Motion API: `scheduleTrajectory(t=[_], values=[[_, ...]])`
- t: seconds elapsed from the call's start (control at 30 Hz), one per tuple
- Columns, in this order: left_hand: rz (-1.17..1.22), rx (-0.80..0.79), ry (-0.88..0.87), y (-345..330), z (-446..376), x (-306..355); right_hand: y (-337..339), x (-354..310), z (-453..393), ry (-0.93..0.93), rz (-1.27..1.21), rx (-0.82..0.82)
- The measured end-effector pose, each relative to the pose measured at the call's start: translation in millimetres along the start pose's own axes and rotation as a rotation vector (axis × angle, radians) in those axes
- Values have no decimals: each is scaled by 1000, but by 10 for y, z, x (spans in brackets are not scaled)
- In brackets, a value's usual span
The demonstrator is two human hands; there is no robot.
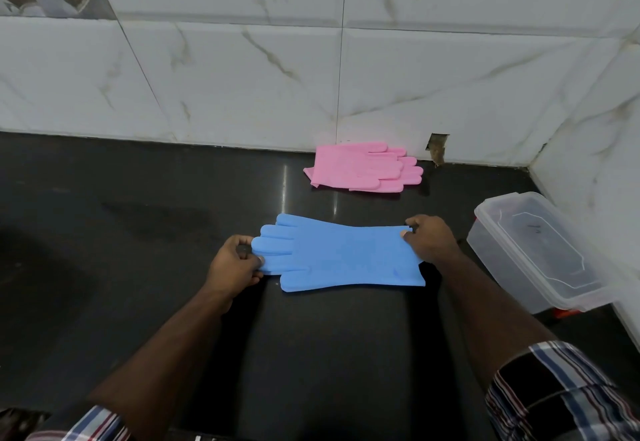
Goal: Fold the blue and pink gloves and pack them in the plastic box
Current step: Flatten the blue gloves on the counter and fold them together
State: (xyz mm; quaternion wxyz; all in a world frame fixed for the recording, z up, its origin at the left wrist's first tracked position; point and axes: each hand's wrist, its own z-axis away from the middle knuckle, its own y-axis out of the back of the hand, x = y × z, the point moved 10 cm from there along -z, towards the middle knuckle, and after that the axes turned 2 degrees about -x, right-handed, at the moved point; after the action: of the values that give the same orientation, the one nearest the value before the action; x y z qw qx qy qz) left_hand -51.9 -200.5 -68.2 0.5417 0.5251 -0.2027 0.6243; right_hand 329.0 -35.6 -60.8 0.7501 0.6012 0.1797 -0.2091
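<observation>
The blue gloves [341, 255] lie flat and stacked on the black counter [138, 284], fingers pointing left. My left hand [235, 264] pinches the fingertips at the left end. My right hand [431, 239] grips the cuff at the right end. The pink gloves [363, 168] lie stacked near the back wall, fingers pointing right, touched by neither hand. The clear plastic box [533, 253] stands open at the right with nothing visible inside.
A white marble-tiled wall [242, 76] runs along the back and turns at the right corner behind the box. A small red item [566, 313] shows under the box's front edge. A small hole [438, 149] breaks the wall tile by the pink gloves.
</observation>
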Motion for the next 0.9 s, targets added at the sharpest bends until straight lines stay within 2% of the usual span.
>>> scheduleTrajectory(t=[0.1, 0.23, 0.3, 0.4, 0.47, 0.53, 0.67, 0.77, 0.9], values=[[31, -4, -10, 18, 39, 25, 21, -2, -17, -19, -23, 21], [15, 8, 8, 38, 49, 2, 110, -87, 55, -29, -172, 43], [-160, 95, -71, 109, 34, 81, 129, -91, 66, -28, -225, 23], [-475, 138, -341, -61, 137, 450, 130, -61, 83, -51, -310, -41], [-681, 21, -504, -444, 247, 712, 116, -42, 98, -53, -376, -117], [-934, -165, -569, -881, 285, 807, 108, -53, 137, -37, -423, -203], [-1259, -442, -497, -1319, 156, 740, 88, -95, 235, -15, -471, -346], [-1396, -520, -456, -1398, 64, 704, 46, -104, 300, -31, -511, -433], [-1447, -565, -446, -1431, 14, 680, -29, -49, 391, -93, -582, -489]])
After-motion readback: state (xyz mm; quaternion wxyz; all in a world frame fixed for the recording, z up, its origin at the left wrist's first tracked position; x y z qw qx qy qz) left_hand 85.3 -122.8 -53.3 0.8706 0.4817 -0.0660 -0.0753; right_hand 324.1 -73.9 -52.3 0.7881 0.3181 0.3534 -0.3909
